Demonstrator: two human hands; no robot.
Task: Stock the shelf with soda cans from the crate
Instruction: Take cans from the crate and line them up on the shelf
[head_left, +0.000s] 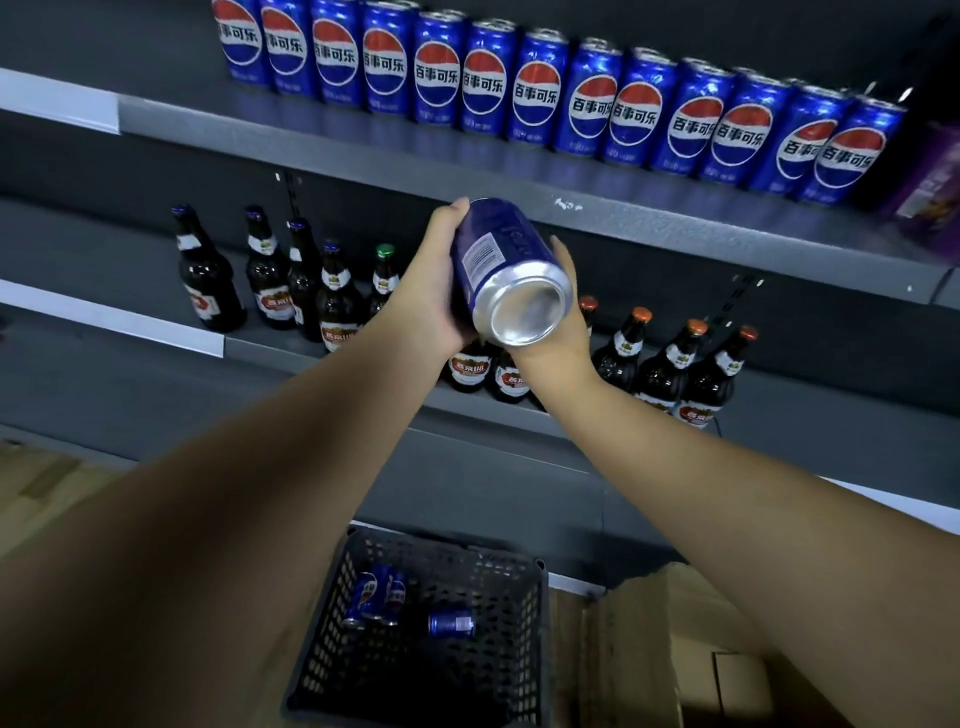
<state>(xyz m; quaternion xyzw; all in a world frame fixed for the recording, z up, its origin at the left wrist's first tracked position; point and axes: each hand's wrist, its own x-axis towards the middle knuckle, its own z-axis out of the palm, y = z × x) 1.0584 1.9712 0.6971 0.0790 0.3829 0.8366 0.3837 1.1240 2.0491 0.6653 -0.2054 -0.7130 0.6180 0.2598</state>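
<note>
Left hand and right hand clasp one tilted can (base toward camera); lifted carelessly, it could topple the packed row above them.

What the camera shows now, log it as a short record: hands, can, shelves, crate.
left hand: grips the held can's left side
right hand: holds it from the right and below
held can: blue, tilted, silver base toward the camera, in front of the upper shelf's edge
upper shelf: row of upright blue cans
lower shelf: dark bottles
crate: black, below the arms, a few loose cans lying inside
</note>
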